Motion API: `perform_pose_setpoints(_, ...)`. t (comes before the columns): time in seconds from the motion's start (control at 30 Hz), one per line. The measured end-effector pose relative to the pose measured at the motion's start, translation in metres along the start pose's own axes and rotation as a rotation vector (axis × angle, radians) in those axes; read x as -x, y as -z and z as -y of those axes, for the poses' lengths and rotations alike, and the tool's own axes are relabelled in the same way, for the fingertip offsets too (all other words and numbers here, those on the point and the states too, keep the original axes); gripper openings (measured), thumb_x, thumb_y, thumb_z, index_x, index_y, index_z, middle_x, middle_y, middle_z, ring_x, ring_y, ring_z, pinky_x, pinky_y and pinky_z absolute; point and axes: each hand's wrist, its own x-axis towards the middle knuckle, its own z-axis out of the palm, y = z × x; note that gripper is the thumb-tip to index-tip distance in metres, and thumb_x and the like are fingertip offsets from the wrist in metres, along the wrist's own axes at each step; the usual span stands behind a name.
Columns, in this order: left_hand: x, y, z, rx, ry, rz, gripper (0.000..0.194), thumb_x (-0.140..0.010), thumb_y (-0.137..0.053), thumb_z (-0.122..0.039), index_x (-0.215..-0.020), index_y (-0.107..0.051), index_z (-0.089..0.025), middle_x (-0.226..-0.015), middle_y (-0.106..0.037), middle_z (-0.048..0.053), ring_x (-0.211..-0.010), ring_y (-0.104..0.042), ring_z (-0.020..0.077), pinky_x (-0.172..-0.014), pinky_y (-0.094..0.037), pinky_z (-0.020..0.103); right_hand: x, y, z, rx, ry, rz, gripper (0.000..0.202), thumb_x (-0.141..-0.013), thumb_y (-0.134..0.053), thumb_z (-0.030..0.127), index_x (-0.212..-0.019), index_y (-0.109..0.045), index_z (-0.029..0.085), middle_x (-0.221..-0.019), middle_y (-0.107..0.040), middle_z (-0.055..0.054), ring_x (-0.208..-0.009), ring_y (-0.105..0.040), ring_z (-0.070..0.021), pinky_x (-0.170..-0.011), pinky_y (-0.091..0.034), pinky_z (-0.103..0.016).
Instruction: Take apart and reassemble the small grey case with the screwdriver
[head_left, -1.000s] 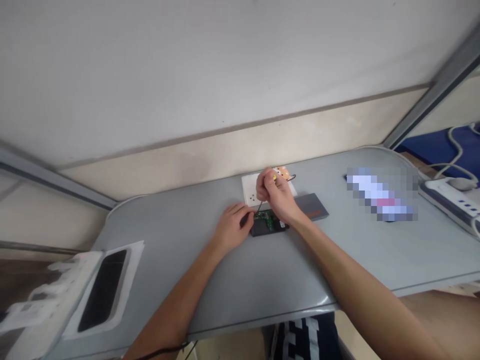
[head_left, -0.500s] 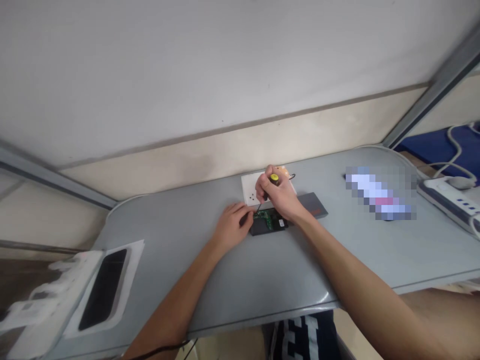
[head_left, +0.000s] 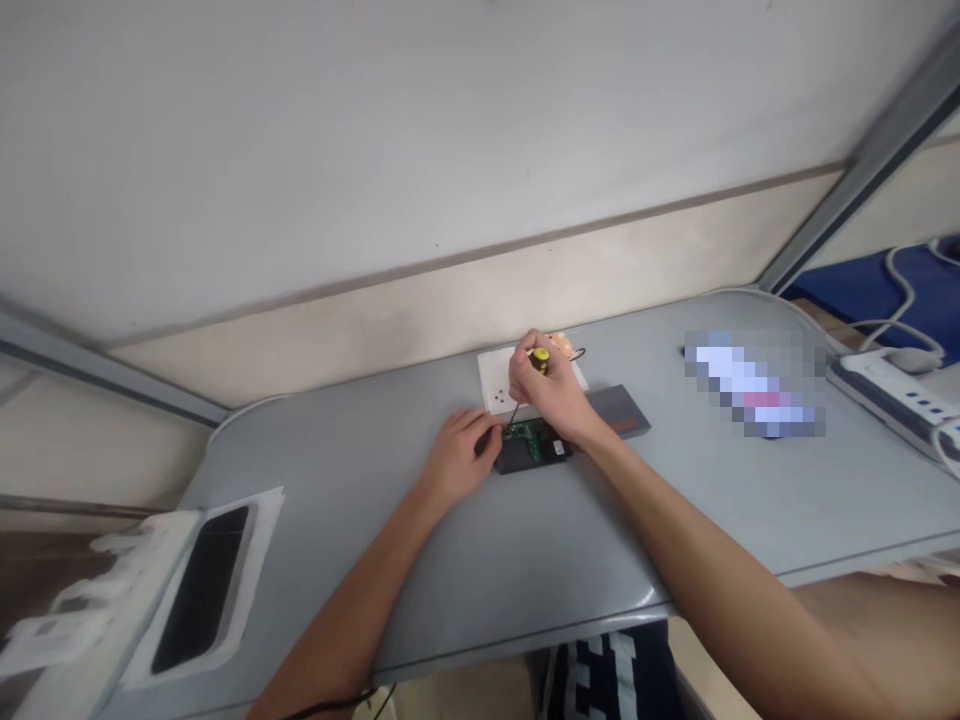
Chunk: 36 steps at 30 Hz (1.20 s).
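My right hand (head_left: pixel 546 395) still pinches the yellow-capped screwdriver (head_left: pixel 529 379) above the circuit board (head_left: pixel 528 436); my left hand (head_left: pixel 459 457), fingers curled, stays beside it.

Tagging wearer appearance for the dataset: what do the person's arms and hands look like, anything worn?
Both forearms are bare as far as the view shows: no sleeves in the picture. The left hand and right hand have no gloves, and no rings or watch can be made out. A thin dark cable crosses by the left arm at the bottom edge; whether it is worn cannot be told.
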Motion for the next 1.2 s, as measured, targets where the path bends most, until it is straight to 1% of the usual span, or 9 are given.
perform_pose_setpoints(0.17, 0.0, 0.0, 0.0, -0.007, -0.022, -0.017, 0.02, -0.104, -0.051, -0.02, -0.103, -0.07, -0.023, -0.098, -0.073, 0.004, -0.096, -0.067, 0.021, -0.091, -0.054, 0.04, 0.0, -0.003, 0.008, 0.018, -0.029, 0.07, 0.059, -0.099, -0.041, 0.075, -0.113, -0.065, 0.024, -0.064, -0.043, 0.004, -0.056, -0.039, -0.0135, -0.056, -0.036, -0.03)
perform_pose_setpoints(0.33, 0.0, -0.001, 0.002, -0.017, -0.046, -0.038, 0.018, -0.103, -0.052, -0.019, -0.104, -0.069, -0.022, -0.098, -0.073, 0.004, -0.095, -0.067, 0.0213, -0.091, -0.054, 0.04, 0.006, -0.005, 0.011, 0.089, -0.006, 0.121, 0.04, -0.095, -0.065, 0.06, -0.086, -0.056, 0.022, -0.08, -0.062, 0.0, -0.071, -0.057, -0.0135, -0.066, -0.044, -0.029)
perform_pose_setpoints(0.47, 0.0, -0.001, 0.001, -0.023, -0.026, -0.023, 0.019, -0.102, -0.051, -0.018, -0.105, -0.069, -0.023, -0.1, -0.074, 0.005, -0.096, -0.068, 0.0217, -0.093, -0.054, 0.041, 0.003, -0.005, 0.002, 0.003, 0.0, 0.038, 0.047, -0.092, -0.072, 0.058, -0.082, -0.039, 0.025, -0.061, -0.045, 0.008, -0.051, -0.04, -0.0094, -0.052, -0.032, -0.025)
perform_pose_setpoints(0.63, -0.001, 0.0, -0.001, -0.043, 0.007, 0.007, 0.018, -0.102, -0.05, -0.019, -0.102, -0.067, -0.023, -0.096, -0.072, 0.005, -0.094, -0.067, 0.0223, -0.09, -0.054, 0.04, -0.003, -0.004, -0.001, -0.061, -0.012, 0.048, 0.055, -0.099, -0.04, 0.075, -0.105, -0.062, 0.025, -0.066, -0.041, 0.005, -0.055, -0.035, -0.0122, -0.053, -0.031, -0.028)
perform_pose_setpoints(0.77, -0.001, 0.001, -0.002, -0.073, -0.002, 0.01, 0.019, -0.102, -0.049, -0.018, -0.102, -0.067, -0.023, -0.097, -0.071, 0.005, -0.095, -0.067, 0.0226, -0.091, -0.053, 0.041, 0.0, -0.003, 0.001, 0.001, -0.003, 0.064, 0.042, -0.094, -0.063, 0.065, -0.099, -0.064, 0.024, -0.077, -0.054, 0.001, -0.068, -0.051, -0.0141, -0.065, -0.041, -0.029)
perform_pose_setpoints(0.87, 0.0, 0.001, -0.002, -0.079, -0.007, 0.008, 0.019, -0.102, -0.049, -0.018, -0.103, -0.067, -0.023, -0.099, -0.072, 0.005, -0.096, -0.067, 0.0228, -0.091, -0.053, 0.041, 0.0, -0.001, 0.0, -0.006, 0.007, 0.014, 0.042, -0.089, -0.075, 0.056, -0.086, -0.047, 0.025, -0.073, -0.056, 0.005, -0.062, -0.05, -0.0119, -0.061, -0.041, -0.027)
perform_pose_setpoints(1.0, 0.0, 0.0, -0.001, -0.086, -0.007, 0.019, 0.019, -0.103, -0.047, -0.018, -0.104, -0.066, -0.022, -0.097, -0.072, 0.005, -0.094, -0.068, 0.0227, -0.089, -0.053, 0.041, -0.003, 0.0, -0.002, -0.037, 0.017, -0.027, 0.042, -0.095, -0.062, 0.066, -0.092, -0.048, 0.027, -0.061, -0.038, 0.009, -0.051, -0.033, -0.0107, -0.051, -0.029, -0.026)
perform_pose_setpoints(1.1, 0.001, -0.001, 0.0, -0.091, 0.004, 0.028, 0.02, -0.103, -0.047, -0.018, -0.104, -0.066, -0.022, -0.098, -0.073, 0.005, -0.095, -0.069, 0.0232, -0.089, -0.052, 0.041, -0.003, -0.001, -0.001, -0.069, -0.018, 0.03, 0.046, -0.098, -0.052, 0.07, -0.101, -0.059, 0.025, -0.07, -0.047, 0.004, -0.059, -0.043, -0.0127, -0.057, -0.036, -0.028)
perform_pose_setpoints(1.2, 0.002, -0.002, 0.002, -0.085, 0.01, 0.031, 0.019, -0.103, -0.047, -0.018, -0.104, -0.066, -0.022, -0.1, -0.075, 0.005, -0.097, -0.07, 0.0233, -0.09, -0.051, 0.042, 0.0, 0.0, 0.001, -0.066, -0.046, 0.09, 0.041, -0.095, -0.064, 0.063, -0.091, -0.061, 0.022, -0.078, -0.057, 0.0, -0.071, -0.056, -0.0147, -0.067, -0.042, -0.029)
